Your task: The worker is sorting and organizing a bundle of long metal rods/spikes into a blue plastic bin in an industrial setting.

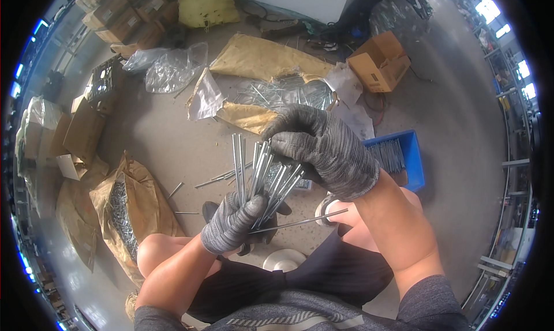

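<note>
A fanned bunch of thin silvery metal rods point(261, 168) stands up out of my left hand point(232, 226), which is closed round their lower ends. One rod juts out sideways to the right, below the others. My right hand point(332, 152) is at the upper right of the bunch, fingers curled and pinched at the rod tops; its fingertips are partly hidden. Both hands wear grey knitted gloves. Beyond them lies a torn brown paper sack point(254, 119) with many loose rods point(271, 91) spilling in its opening.
Beside my right knee a blue bin point(413, 158) holds neatly stacked rods. An open sack of small metal pieces point(135, 201) lies at my left. A cardboard box point(381, 63) stands at the far right, clear plastic bags point(173, 68) at the far left. Stray rods point(222, 176) lie on the floor.
</note>
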### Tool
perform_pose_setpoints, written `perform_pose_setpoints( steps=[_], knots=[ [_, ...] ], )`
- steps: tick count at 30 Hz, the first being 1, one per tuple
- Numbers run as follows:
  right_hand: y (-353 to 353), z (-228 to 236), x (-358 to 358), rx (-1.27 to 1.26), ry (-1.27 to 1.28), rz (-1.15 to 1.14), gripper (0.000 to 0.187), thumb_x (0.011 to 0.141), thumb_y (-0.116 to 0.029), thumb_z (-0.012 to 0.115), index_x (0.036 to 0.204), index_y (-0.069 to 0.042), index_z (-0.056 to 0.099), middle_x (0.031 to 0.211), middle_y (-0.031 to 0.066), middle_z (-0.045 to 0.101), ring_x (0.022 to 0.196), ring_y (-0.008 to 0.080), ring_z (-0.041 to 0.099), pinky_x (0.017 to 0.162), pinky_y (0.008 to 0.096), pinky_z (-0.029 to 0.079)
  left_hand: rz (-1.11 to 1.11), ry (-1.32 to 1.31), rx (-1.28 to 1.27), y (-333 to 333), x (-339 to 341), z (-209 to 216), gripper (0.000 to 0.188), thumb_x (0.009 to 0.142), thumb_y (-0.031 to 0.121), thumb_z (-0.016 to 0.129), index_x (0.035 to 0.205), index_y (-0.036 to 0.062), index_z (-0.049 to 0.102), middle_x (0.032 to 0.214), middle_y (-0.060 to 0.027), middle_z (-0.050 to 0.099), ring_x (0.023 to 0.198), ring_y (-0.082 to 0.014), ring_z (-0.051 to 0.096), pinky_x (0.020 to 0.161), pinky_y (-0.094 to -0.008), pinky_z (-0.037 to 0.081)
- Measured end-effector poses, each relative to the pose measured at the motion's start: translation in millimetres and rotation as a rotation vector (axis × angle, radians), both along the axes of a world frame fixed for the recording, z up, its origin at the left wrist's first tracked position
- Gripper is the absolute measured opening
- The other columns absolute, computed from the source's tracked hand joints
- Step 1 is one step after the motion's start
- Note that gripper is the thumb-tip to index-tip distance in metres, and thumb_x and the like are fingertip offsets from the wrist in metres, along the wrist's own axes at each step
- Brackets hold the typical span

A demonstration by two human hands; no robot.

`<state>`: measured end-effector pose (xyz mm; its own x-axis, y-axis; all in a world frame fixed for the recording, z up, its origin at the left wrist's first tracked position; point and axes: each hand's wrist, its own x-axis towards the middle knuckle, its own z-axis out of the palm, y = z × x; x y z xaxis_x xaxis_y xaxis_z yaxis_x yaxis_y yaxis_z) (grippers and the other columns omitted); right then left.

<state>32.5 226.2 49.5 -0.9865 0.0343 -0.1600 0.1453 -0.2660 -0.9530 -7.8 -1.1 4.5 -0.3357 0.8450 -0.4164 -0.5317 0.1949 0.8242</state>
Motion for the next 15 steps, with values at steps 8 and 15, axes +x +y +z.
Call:
perform_pose_setpoints(
  steps=[8,15],
  knots=[
    [1,7,3,-0.004,-0.022,0.024,0.018,0.089,-0.012,0.071,0.104,-0.002,0.069,0.093,0.0028,0.068,0.086,0.0086,0.062,0.077,0.025,0.052,-0.01,-0.041,-0.002,0,-2,1,0.078,0.087,0.069,0.06,0.104,-0.007,0.065,0.066,-0.0095,0.063,0.052,-0.0149,0.06,0.047,-0.0275,0.047],
    [-5,-12,5,0.057,0.194,-0.009,0.021,0.092,-0.017,0.068,0.107,-0.003,0.068,0.092,0.0013,0.066,0.086,0.0067,0.061,0.073,0.023,0.052,0.034,-0.118,0.016,-2,1,-5,0.078,0.085,0.067,0.063,0.104,-0.0085,0.063,0.068,-0.0108,0.063,0.05,-0.0161,0.059,0.045,-0.0291,0.049]
  ],
)
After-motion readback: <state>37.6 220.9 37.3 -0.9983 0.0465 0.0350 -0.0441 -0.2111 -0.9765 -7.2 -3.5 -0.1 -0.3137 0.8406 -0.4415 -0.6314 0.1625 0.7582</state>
